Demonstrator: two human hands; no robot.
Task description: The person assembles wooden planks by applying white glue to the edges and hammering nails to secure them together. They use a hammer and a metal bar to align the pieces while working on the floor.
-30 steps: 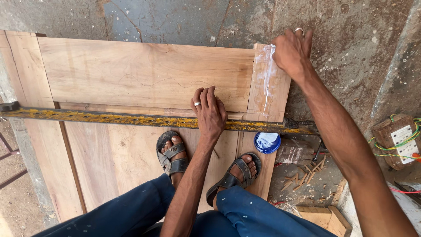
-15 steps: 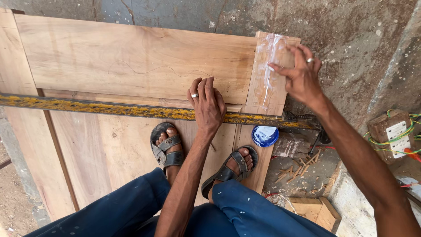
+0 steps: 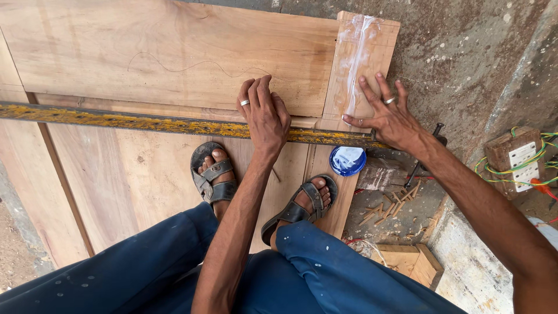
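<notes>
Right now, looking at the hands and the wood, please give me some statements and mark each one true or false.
1. The left hand lies flat on the wide board. True.
2. The right hand holds a hammer. False: it holds nothing, and its fingers spread on the narrow glued piece.
3. White glue is smeared along the narrow piece. True.
4. The blue lid sits on top of the wide board. False: it lies below the yellow metal bar, by the right foot.
5. The person is barefoot. False: both feet wear sandals.
</notes>
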